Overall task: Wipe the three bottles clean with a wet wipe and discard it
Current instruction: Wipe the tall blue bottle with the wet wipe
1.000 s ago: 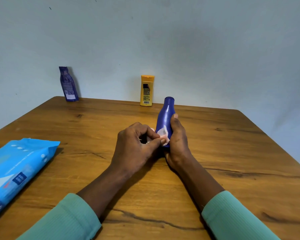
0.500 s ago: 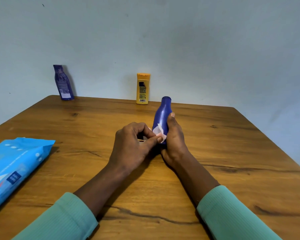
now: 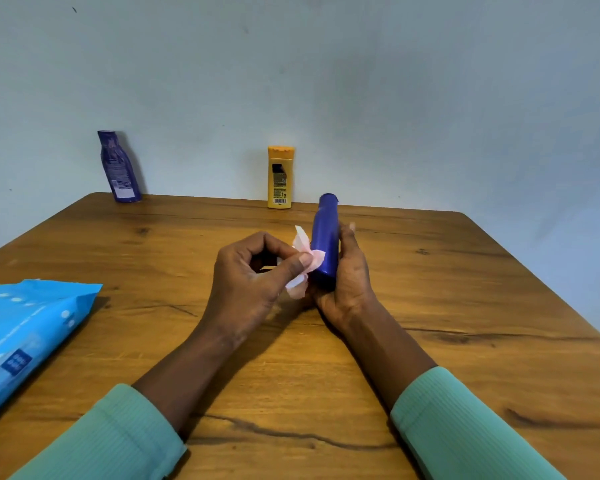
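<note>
Wet wipe on dark blue bottle, frame ctr.

R hand [image 3: 347, 285] grip wrapped round dark blue bottle [image 3: 324, 247], tilted, cap pointing up. L hand [image 3: 253, 282] thumb + fingers pinching crumpled wet wipe [image 3: 303, 259] vs bottle's left side. Purple bottle [image 3: 118, 168] upper left & yellow bottle [image 3: 280, 177] upper ctr upright at desk [image 3: 465, 306] back edge. Blue wipes pack [image 3: 25, 337] lower left.

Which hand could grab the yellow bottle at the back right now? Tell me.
Probably neither yet: the left hand pinches the wipe, the right hand holds the blue bottle. The yellow bottle stands unblocked on the table.
</note>
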### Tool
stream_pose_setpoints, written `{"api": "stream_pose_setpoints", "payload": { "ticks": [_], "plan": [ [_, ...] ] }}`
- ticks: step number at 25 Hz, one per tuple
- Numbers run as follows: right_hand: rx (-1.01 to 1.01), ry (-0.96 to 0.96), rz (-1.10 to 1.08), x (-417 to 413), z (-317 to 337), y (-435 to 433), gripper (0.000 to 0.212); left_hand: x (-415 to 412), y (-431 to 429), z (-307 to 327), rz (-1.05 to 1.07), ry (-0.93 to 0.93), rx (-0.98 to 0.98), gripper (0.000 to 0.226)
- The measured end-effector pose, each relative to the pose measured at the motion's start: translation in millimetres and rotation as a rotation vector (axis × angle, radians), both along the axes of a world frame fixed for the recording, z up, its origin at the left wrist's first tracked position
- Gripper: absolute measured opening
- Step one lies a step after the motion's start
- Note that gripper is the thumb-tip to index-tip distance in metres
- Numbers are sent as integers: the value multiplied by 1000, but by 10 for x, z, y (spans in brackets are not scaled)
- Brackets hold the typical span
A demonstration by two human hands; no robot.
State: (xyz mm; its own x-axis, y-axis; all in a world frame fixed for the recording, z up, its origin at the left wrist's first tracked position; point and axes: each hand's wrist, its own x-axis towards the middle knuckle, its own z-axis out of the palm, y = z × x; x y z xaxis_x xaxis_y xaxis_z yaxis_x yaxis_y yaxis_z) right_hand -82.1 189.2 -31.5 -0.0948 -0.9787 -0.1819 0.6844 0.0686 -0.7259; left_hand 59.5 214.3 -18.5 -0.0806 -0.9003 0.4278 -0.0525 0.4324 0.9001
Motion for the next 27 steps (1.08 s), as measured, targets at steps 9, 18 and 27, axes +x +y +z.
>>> {"api": "stream_pose_setpoints", "payload": {
  "ticks": [9,18,27],
  "plan": [
    [-329,613,373,98,132,228,44,166,-171,64,259,285,48,15],
    [-100,187,371,109,80,164,58,56,-69,-10,281,-60,-60,17],
    [-146,27,212,27,70,132,63,34,53,16,42,-539,-394,17]
  ]
}}
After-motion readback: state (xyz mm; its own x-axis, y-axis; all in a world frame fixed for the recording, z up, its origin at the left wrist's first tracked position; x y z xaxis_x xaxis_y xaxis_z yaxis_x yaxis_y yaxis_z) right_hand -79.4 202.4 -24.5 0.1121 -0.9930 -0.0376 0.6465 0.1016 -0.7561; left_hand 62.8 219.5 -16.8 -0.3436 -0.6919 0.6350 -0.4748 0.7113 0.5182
